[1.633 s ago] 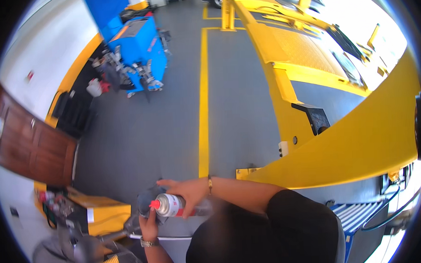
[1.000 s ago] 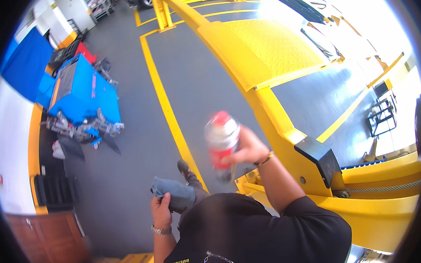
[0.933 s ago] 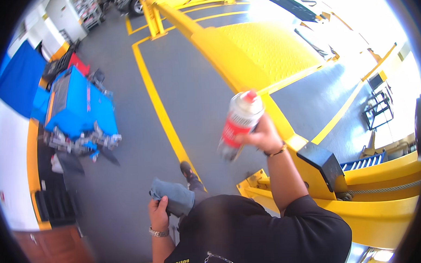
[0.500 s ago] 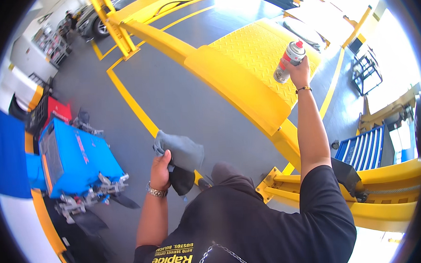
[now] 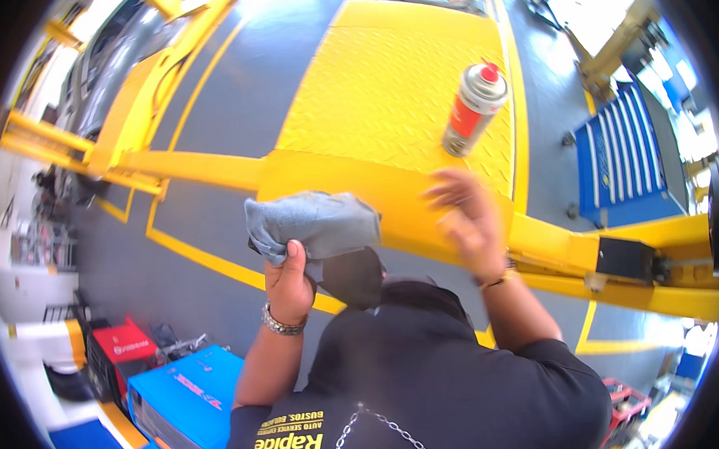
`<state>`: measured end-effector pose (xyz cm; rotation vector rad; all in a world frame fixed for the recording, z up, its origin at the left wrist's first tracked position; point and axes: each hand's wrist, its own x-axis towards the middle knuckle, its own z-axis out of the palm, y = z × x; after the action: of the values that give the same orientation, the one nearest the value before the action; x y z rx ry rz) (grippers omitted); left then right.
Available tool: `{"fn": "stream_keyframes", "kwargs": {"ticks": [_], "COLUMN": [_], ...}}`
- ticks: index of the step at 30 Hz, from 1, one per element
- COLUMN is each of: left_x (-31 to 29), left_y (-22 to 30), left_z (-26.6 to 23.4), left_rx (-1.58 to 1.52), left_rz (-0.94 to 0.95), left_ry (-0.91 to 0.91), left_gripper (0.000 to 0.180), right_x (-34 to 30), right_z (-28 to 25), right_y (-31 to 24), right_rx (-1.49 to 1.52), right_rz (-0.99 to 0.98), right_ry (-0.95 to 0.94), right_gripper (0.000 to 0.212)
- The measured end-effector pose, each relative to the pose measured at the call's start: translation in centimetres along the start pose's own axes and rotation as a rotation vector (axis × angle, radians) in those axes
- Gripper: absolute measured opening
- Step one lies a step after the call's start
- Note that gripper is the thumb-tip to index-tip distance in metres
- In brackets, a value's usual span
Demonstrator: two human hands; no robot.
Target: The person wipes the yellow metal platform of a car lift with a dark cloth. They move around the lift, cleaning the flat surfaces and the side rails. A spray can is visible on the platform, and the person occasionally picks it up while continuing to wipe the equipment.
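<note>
My left hand, a metal watch on its wrist, is closed around a folded grey-blue cloth, with the thumb pressed on the near side. Just below the cloth shows a dark rounded shape; I cannot tell what it is or whether the hand holds it. A spray can with a red nozzle and a red and silver body stands on the yellow tread-plate ramp. My right hand is apart from the can, on its near side, blurred, with fingers spread and nothing in them.
Yellow lift beams run left and right from the ramp. A blue drawer cabinet stands at the right. At lower left are a blue tool case and a red box. Beyond the far left beam is a car.
My right hand has let go of the spray can, which now stands on the ramp, and has drawn back toward me. The view has turned right. The left hand keeps the cloth.
</note>
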<state>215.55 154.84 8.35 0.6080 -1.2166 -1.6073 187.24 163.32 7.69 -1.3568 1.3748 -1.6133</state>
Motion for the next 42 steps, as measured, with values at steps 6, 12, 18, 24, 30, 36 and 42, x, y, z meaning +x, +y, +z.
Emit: {"fn": "stream_keyframes", "kwargs": {"ticks": [6, 12, 18, 24, 30, 36, 42], "left_x": [6.6, 11.5, 15.4, 18.1, 19.8, 20.5, 20.5], "left_y": [-0.9, -1.5, -3.0, -3.4, -2.1, -2.1, -4.4], "left_z": [-1.5, -8.4, -12.0, -13.0, -14.3, -15.7, -13.8], "left_rx": [0.108, 0.244, 0.473, 0.420, 0.283, 0.117, -0.139], "left_rz": [-0.043, -0.065, -0.072, -0.070, -0.107, -0.270, -0.424], "left_ry": [-0.414, -0.120, -0.348, -0.472, -0.409, -0.519, -0.624], "left_gripper": [0.038, 0.031, 0.033, 0.031, 0.020, 0.029, 0.042], "right_x": [-3.5, -8.2, -9.4, -4.2, -7.6, -8.1, -5.1], "right_z": [7.4, 2.5, 5.1, 15.6, 10.7, 7.9, 16.8], "right_y": [0.5, 2.2, 3.7, 9.9, 10.3, 10.0, 11.2], "right_rx": [0.088, -1.070, -1.306, -1.411, -1.447, -1.454, -1.324], "right_rz": [0.248, 0.165, -0.025, 0.128, 0.028, 0.211, -0.002], "right_ry": [0.082, 0.579, 1.071, 0.739, 0.716, 1.042, 0.703], "right_gripper": [0.029, 0.015, 0.050, 0.056, 0.048, 0.054, 0.058]}}
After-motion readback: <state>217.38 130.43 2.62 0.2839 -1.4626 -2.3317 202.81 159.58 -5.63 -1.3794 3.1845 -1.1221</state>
